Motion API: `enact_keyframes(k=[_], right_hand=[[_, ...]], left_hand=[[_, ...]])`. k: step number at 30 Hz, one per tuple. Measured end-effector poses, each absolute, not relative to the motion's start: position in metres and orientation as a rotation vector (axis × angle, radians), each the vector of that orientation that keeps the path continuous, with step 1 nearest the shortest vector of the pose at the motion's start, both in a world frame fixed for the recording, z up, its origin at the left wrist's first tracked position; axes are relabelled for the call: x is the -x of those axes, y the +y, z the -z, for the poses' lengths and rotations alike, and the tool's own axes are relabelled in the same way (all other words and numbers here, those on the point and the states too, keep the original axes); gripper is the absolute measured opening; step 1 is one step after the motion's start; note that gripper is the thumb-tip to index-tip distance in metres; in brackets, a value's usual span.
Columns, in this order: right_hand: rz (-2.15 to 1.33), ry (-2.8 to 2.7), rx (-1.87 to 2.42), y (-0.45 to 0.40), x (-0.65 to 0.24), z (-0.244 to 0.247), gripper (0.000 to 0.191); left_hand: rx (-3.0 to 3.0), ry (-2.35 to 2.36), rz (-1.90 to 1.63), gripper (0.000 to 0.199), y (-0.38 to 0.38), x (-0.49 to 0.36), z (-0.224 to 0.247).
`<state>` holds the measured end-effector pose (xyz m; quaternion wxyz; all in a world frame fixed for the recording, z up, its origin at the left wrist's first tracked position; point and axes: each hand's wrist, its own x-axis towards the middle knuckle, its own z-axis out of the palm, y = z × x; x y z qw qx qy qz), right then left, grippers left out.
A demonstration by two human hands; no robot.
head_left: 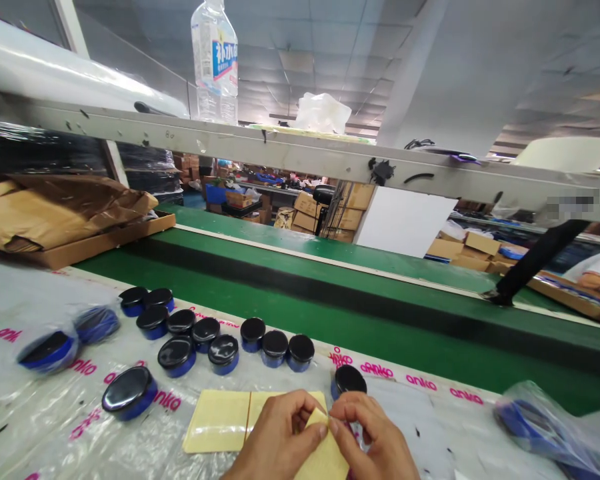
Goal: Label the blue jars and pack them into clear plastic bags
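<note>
Low in the head view, my left hand (285,437) pinches a yellow paper sheet (325,460) between thumb and fingers. Thumb and index finger of my right hand (375,437) close at the sheet's upper corner; whether something small sits between them cannot be made out. Under and left of my left hand lies a stack of yellow sheets (217,423) with a brown band across it. Just beyond my right hand stands a round blue container with a black lid (349,380), partly covered by the fingers. Several similar containers (224,353) stand to the left.
Bagged blue containers lie at left (47,351) and right (535,427). A green conveyor belt (280,287) runs behind the plastic-covered table (190,453). Above it crosses a shelf beam (300,153) bearing a bottle (215,67). A cardboard tray (90,243) holds brown paper.
</note>
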<state>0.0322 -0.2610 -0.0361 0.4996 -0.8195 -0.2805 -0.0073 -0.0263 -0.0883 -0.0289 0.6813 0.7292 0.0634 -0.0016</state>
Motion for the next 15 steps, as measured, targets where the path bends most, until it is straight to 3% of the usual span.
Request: enact_keyframes(k=[9, 15], right_hand=[[0.086, -0.736, 2.002, -0.26, -0.031, 0.038, 0.025], [0.468, -0.881, 1.99, -0.254, -0.023, 0.047, 0.016]], left_hand=[[-1.66, 0.138, 0.002, 0.032, -0.089, 0.029, 0.02], [-1.68, 0.187, -0.012, 0.038, -0.095, 0.028, 0.018]])
